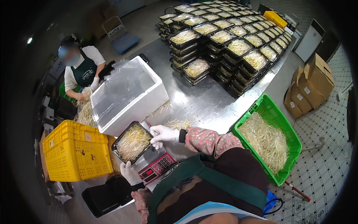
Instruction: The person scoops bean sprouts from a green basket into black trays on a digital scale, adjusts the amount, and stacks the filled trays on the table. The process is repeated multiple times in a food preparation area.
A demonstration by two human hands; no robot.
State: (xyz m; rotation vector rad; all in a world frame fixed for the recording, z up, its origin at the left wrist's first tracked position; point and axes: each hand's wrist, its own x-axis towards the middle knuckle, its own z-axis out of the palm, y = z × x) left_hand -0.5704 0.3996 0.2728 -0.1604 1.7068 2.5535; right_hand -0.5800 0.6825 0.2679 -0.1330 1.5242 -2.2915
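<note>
A black plastic tray (132,143) filled with bean sprouts is between my two hands, over the steel pan of a digital scale (158,168). I cannot tell whether the tray touches the pan. My right hand (162,135), in a white glove, pinches the tray's right rim with thumb and fingers. At the near edge, my gloved left hand (130,173) has its thumb up against the rim, its other fingers partly hidden. The scale has a red keypad panel with a lit display. Loose sprouts (179,123) lie on the steel table (190,98) beyond my right hand.
A white foam box (151,100) holds clear plastic lids (123,84). Yellow crate (78,151) and empty black trays (103,196) are at left. Filled trays (237,47) stand stacked ahead. A green crate (279,117) of sprouts is at right. A co-worker (86,70) handles sprouts.
</note>
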